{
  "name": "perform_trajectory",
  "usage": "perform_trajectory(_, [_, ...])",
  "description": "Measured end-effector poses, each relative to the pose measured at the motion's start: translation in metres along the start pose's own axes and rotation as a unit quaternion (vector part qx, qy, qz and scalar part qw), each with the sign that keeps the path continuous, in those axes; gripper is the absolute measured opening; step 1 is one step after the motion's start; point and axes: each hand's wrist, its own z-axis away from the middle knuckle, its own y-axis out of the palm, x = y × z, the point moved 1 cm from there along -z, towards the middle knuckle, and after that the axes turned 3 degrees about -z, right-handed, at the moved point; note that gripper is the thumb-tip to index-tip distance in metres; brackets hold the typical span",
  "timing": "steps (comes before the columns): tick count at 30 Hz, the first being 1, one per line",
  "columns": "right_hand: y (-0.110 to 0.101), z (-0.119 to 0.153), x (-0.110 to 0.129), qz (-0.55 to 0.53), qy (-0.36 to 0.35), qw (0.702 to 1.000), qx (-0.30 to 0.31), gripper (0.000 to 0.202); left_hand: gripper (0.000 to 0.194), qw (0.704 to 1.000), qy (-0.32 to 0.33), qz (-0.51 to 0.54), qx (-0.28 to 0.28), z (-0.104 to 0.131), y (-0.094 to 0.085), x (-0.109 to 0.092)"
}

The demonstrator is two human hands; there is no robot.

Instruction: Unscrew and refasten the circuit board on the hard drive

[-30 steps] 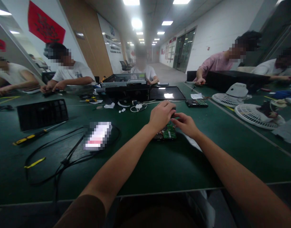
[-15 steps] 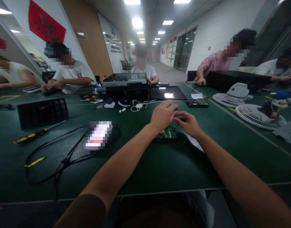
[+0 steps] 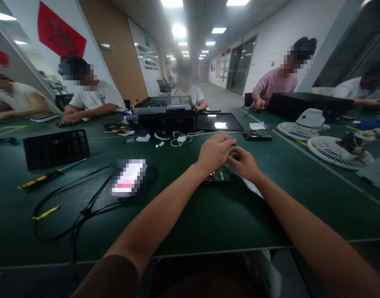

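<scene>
Both hands meet over a small device with a green circuit board (image 3: 221,174) on the dark green table (image 3: 190,223). My left hand (image 3: 215,151) covers the board's far left part, its fingers bent and drawn together. My right hand (image 3: 243,161) touches it from the right, thumb and forefinger closed in a pinch. Whatever lies between the fingertips is too small and hidden to name. A white sheet (image 3: 253,188) lies partly under my right wrist.
To the left are a blurred lit phone (image 3: 127,178), looped black cables (image 3: 86,210), a screwdriver (image 3: 41,180) and a black panel (image 3: 56,149). Ahead stand an opened metal chassis (image 3: 165,107) and a flat screen (image 3: 219,121). White fan parts (image 3: 335,152) lie right. Several people sit around.
My hands have shifted slightly and my right fingers are more curled. The person in pink has leaned left, and the person at the left has lowered their hands to the table.
</scene>
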Motion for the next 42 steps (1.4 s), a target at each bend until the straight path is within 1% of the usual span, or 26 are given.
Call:
perform_trajectory(3, [0.001,0.000,0.003,0.018,-0.010,1.000,-0.014,0.046,0.011,1.000,-0.001,0.006,-0.002,-0.001,0.000,-0.001])
perform_trajectory(7, [0.001,0.002,0.006,0.020,-0.003,1.000,-0.010,0.047,0.008,1.000,-0.015,0.001,-0.007,-0.001,0.000,0.004])
perform_trajectory(11, [-0.001,0.003,0.007,0.021,0.008,1.000,-0.021,0.044,0.017,0.999,-0.037,-0.021,-0.024,0.000,-0.003,0.014])
perform_trajectory(14, [-0.004,0.003,0.006,0.022,0.020,0.999,-0.018,0.041,0.027,0.998,-0.056,-0.029,-0.021,0.001,-0.004,0.018])
perform_trajectory(18, [-0.006,0.001,0.002,0.018,0.024,0.999,-0.023,0.041,0.031,0.998,-0.054,0.018,0.007,0.001,0.001,0.018])
perform_trajectory(21, [-0.004,0.000,0.001,-0.007,0.006,1.000,-0.028,0.046,0.033,0.996,-0.051,0.072,0.027,0.001,0.005,0.012])
perform_trajectory(23, [-0.001,0.000,0.001,-0.029,-0.008,0.999,-0.014,0.049,0.032,0.993,-0.051,0.097,0.038,0.002,0.008,0.008])
perform_trajectory(25, [0.003,0.000,0.000,-0.042,-0.016,0.999,0.006,0.045,0.027,0.992,-0.051,0.111,0.043,0.003,0.009,0.005])
perform_trajectory(29, [0.007,0.002,0.003,-0.045,-0.013,0.999,0.021,0.036,0.021,0.992,-0.042,0.120,0.024,0.002,0.008,0.007])
perform_trajectory(33, [0.004,0.002,0.009,-0.055,0.004,0.998,0.019,0.040,0.026,0.995,-0.044,0.087,-0.007,0.003,0.006,0.019])
perform_trajectory(36, [0.000,0.001,0.009,-0.056,0.011,0.998,0.004,0.041,0.031,0.997,-0.050,0.062,-0.014,0.004,0.006,0.025])
perform_trajectory(39, [-0.002,0.000,0.007,-0.048,0.010,0.999,-0.001,0.037,0.031,0.997,-0.036,0.066,-0.009,0.004,0.008,0.024])
perform_trajectory(42, [-0.001,-0.001,0.004,-0.052,0.010,0.998,-0.013,0.038,0.029,0.996,-0.023,0.085,-0.003,0.003,0.009,0.019])
